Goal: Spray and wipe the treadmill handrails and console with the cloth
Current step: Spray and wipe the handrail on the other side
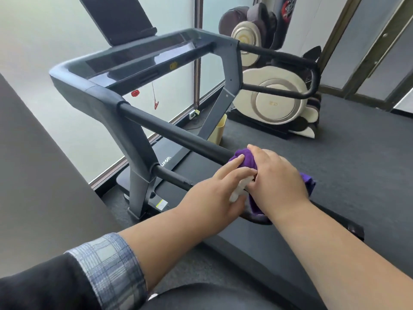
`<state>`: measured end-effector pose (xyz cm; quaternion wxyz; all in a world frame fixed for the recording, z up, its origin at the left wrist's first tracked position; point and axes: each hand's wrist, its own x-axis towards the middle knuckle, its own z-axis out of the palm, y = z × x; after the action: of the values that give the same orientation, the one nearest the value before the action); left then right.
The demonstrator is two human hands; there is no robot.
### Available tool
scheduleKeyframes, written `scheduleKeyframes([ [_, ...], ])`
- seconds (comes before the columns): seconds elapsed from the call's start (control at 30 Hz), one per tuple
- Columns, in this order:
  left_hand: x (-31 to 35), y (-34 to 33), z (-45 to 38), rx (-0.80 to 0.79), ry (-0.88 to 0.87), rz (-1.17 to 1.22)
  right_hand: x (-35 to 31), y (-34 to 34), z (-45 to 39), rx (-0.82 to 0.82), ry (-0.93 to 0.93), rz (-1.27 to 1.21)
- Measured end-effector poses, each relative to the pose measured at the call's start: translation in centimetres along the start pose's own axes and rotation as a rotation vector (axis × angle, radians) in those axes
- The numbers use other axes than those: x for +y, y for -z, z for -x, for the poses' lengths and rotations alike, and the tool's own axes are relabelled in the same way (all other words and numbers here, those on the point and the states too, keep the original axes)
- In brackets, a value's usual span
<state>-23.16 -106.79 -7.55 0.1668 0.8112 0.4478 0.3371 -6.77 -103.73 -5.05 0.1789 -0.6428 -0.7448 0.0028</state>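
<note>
The dark treadmill has a near handrail [178, 133], a far handrail [279, 54] and a glossy console [134, 57] with a black screen [116, 16] above it. My right hand [279, 182] grips a purple cloth [243, 157] wrapped round the end of the near handrail. My left hand [214, 193] reaches in beside it, holding a white spray bottle [239, 189] of which only the top shows. Its fingertips touch the cloth. The cloth's loose end hangs behind my right hand.
A lower bar [172, 175] runs under the near handrail. The treadmill deck [245, 233] lies below my arms. A red safety clip [135, 93] dangles from the console. A beige and dark machine [274, 97] and a yellow bin [220, 130] stand beyond, and a dark surface [33, 175] is at left.
</note>
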Motion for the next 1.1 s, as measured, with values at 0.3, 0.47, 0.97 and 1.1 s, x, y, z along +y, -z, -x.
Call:
scheduleKeyframes([
  [0.3, -11.3, 6.8, 1.1, 0.15, 0.162, 0.069, -10.8, -2.4, -8.4, -0.137, 0.139, 0.244],
  [0.47, -17.4, 11.4, 2.8, 0.218, 0.235, 0.04, -16.8, -5.1, -12.5, -0.095, 0.17, 0.262],
  [0.97, -23.6, 17.0, 3.2, 0.286, 0.261, 0.075, -27.2, -10.0, -20.0, -0.083, 0.231, 0.293],
  [1.1, -22.5, 16.3, 1.2, 0.258, 0.27, 0.039, -25.3, -9.0, -18.8, -0.107, 0.188, 0.263],
])
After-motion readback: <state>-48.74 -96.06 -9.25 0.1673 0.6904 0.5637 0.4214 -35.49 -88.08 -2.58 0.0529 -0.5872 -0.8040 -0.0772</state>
